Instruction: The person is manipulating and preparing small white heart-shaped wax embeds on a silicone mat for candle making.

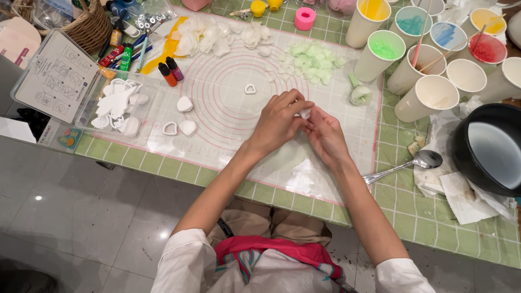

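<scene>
My left hand (279, 120) and my right hand (325, 135) meet over a clear silicone mat (228, 103) with pink ring markings. Both pinch a small white piece (305, 113) between their fingertips. A thin pale green sheet (285, 157) lies flat on the mat just under my wrists. A small white petal cutter (250, 89) rests near the mat's centre, beyond my left hand. White petals (217, 35) and pale green petals (312, 57) are piled at the mat's far side. A green-and-white flower (360, 95) sits to the right.
Several paper cups (426, 97) with coloured contents stand at the right, beside a black pot (491, 152) and a metal spoon (407, 164). A clear box (116, 106) of white cutters, dye bottles (171, 71) and a wicker basket (87, 27) sit at left.
</scene>
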